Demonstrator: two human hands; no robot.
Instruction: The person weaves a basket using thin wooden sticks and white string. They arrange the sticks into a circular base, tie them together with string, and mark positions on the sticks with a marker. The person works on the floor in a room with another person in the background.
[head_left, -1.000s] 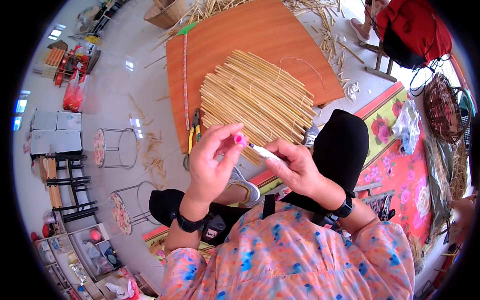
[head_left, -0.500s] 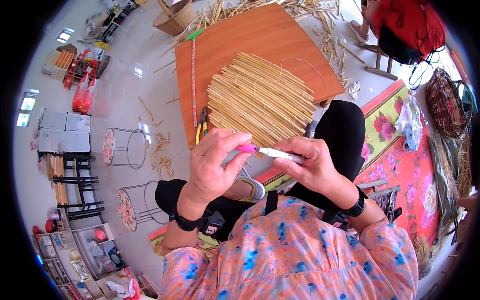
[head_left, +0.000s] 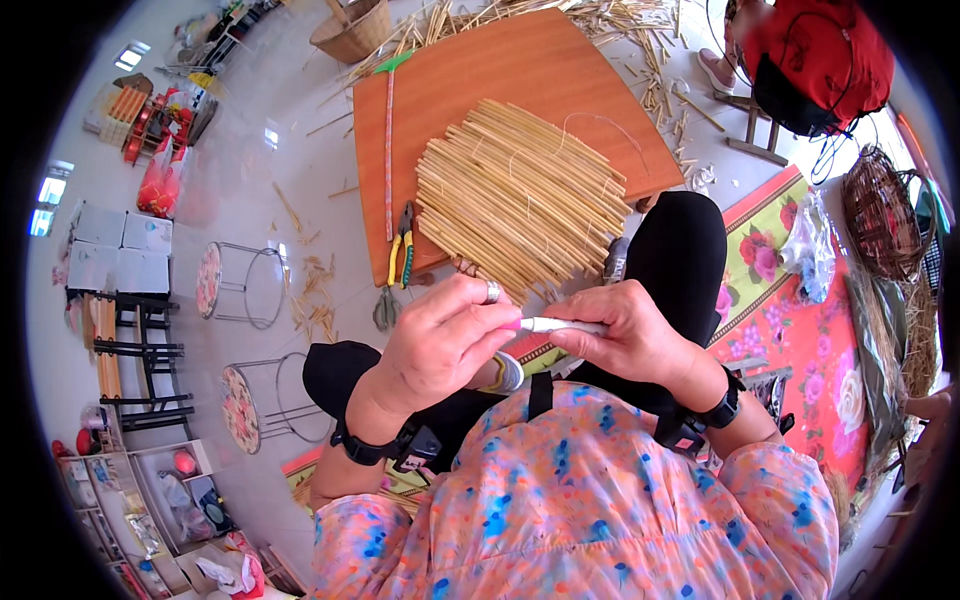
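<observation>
In front of my chest I hold a white marker pen (head_left: 570,325) in my right hand (head_left: 632,335), its fingers closed around the barrel. My left hand (head_left: 440,335), with a ring on one finger, pinches a small pink cap (head_left: 516,324) at the pen's front end. The fingers mostly cover the cap, so I cannot tell how far it sits on the pen. Beyond both hands, a mat of straw-coloured stalks (head_left: 520,190), crossed by thin thread, lies on a brown wooden table (head_left: 560,60).
Yellow-handled pliers (head_left: 402,245) and a thin striped rod with a green end (head_left: 389,150) lie left of the mat. Two round stools (head_left: 240,285) stand on the left. Loose stalks (head_left: 650,60) litter the floor. A wicker basket (head_left: 880,215) sits at right.
Both hands have lowered slightly. My left hand has shifted right, bringing the pink cap closer along the pen; less of the cap shows between the fingers.
</observation>
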